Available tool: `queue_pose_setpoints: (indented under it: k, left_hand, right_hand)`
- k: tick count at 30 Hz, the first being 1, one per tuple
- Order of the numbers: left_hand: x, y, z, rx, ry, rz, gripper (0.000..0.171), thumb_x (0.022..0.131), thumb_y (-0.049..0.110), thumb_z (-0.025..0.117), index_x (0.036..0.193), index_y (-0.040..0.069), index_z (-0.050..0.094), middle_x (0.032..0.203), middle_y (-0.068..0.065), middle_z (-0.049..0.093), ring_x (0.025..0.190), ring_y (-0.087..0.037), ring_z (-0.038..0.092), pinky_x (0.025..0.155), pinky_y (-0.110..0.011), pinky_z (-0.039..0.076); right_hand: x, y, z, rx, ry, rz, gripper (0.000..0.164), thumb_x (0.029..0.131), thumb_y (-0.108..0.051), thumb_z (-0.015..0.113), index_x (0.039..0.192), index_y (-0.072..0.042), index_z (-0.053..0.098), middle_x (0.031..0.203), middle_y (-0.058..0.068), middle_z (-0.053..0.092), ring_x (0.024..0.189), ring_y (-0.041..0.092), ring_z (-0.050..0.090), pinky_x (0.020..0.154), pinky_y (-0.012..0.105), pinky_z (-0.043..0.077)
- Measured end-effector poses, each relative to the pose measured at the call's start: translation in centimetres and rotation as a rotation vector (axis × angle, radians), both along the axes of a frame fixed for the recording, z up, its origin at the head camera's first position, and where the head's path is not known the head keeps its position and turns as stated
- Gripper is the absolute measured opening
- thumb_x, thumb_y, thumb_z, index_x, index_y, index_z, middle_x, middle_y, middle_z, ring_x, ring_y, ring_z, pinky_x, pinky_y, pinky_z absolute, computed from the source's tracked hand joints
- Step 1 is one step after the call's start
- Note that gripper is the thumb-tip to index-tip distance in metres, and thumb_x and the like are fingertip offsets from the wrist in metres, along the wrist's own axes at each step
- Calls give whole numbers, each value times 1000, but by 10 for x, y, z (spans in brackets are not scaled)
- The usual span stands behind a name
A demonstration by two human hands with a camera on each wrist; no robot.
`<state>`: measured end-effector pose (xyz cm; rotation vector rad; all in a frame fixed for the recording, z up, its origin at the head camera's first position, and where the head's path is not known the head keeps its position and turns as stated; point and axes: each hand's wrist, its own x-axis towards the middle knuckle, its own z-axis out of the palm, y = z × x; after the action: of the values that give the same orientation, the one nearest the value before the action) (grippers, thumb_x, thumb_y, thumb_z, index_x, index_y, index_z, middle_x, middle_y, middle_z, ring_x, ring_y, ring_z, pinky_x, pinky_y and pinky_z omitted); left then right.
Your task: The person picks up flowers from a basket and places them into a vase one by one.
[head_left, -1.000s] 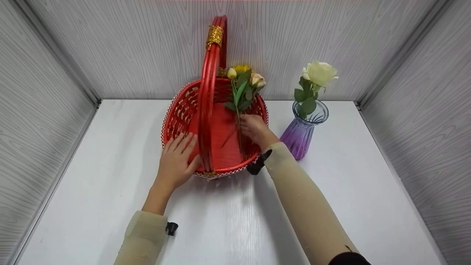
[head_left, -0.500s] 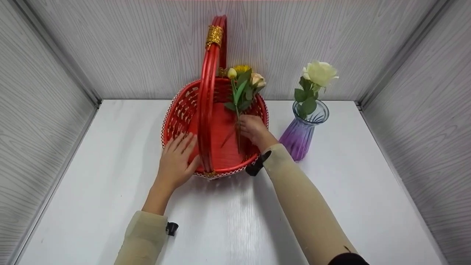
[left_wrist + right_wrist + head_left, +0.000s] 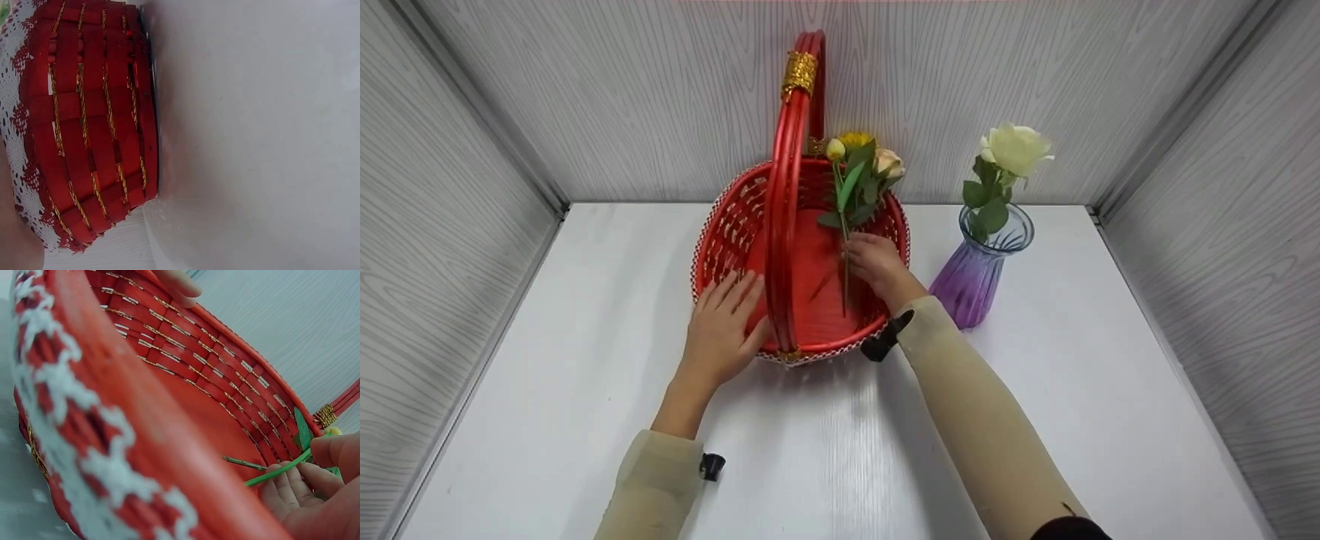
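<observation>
A red woven basket (image 3: 817,330) with a tall arched handle (image 3: 784,225) stands at the back of the table. My left hand (image 3: 720,326) rests on its left front rim, fingers extended. Reaching inside over the right rim, my right hand (image 3: 877,264) pinches the green stem of a pale yellow tulip (image 3: 835,150); thumb and fingers meet around the stem (image 3: 281,471) in the right wrist view. Behind the tulip, a yellow flower (image 3: 856,140) and a peach rose (image 3: 888,163) lean against the basket's back right side. Their lower stems are partly hidden by my right hand.
Right of the basket, a blue-to-purple glass vase (image 3: 971,285) holds a white rose (image 3: 1016,150). Grey wood-grain panels (image 3: 660,97) enclose the white table (image 3: 810,450) at the back and both sides. White-and-red lace trim (image 3: 17,140) edges the basket.
The tulip stem's lower end has swung slightly to the left and down in my right hand. My left hand stays on the rim.
</observation>
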<state>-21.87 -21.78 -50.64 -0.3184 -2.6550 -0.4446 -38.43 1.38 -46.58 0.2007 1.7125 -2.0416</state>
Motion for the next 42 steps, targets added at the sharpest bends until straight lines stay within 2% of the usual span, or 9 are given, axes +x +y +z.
queue_pose_setpoints:
  k: [4, 8, 13, 19, 28, 36, 42]
  left_hand:
    - [0, 0, 0, 1, 9, -3, 60, 100, 44, 44, 151, 12, 44, 152, -13, 48, 143, -38, 38, 120, -57, 22]
    - [1, -1, -1, 5, 18, -7, 60, 100, 43, 45, 151, 11, 45, 151, -14, 49, 143, -39, 38, 119, -57, 22]
    - [1, -1, -2, 7, 23, -7, 60, 100, 43, 45, 151, 11, 45, 151, -14, 49, 143, -39, 38, 119, -58, 23]
    - [0, -2, -4, -1, 34, -10, 60, 99, 43, 45, 151, 11, 45, 150, -14, 50, 143, -38, 39, 118, -59, 25]
    - [-1, -1, -3, -13, -2, 11, 60, 99, 43, 44, 152, 14, 44, 154, -11, 46, 144, -36, 37, 119, -58, 23]
    - [-2, -1, -4, -15, 10, 7, 60, 99, 44, 44, 151, 13, 45, 152, -12, 48, 143, -37, 38, 118, -59, 25]
    - [-1, -1, -3, -10, 21, 4, 60, 99, 43, 44, 150, 12, 46, 151, -13, 49, 143, -37, 38, 118, -59, 26]
  right_hand:
    - [1, 0, 0, -26, 15, -2, 43, 102, -7, 54, 144, 1, 48, 126, 17, 60, 131, 33, 53, 109, 41, 45]
    - [1, -2, -2, -51, 30, -8, 42, 101, -5, 55, 142, 1, 50, 121, 18, 63, 120, 32, 60, 107, 42, 47]
    - [1, -3, -3, -95, 36, -15, 39, 100, -2, 55, 139, 2, 52, 123, 21, 63, 106, 27, 64, 105, 43, 49]
    - [1, -2, -3, -141, 22, -21, 36, 101, -2, 53, 137, 3, 55, 130, 25, 60, 103, 26, 65, 106, 44, 48]
    - [2, -1, -3, -130, 48, -2, 35, 100, -6, 58, 134, 1, 59, 118, 20, 67, 96, 23, 69, 105, 45, 49]
    - [1, -2, -3, -137, 41, 2, 34, 100, -7, 58, 132, 1, 60, 102, 15, 68, 86, 20, 68, 107, 49, 47]
    - [0, -2, -4, -147, 28, 4, 35, 99, -5, 59, 133, 2, 60, 107, 18, 67, 84, 21, 68, 108, 50, 45]
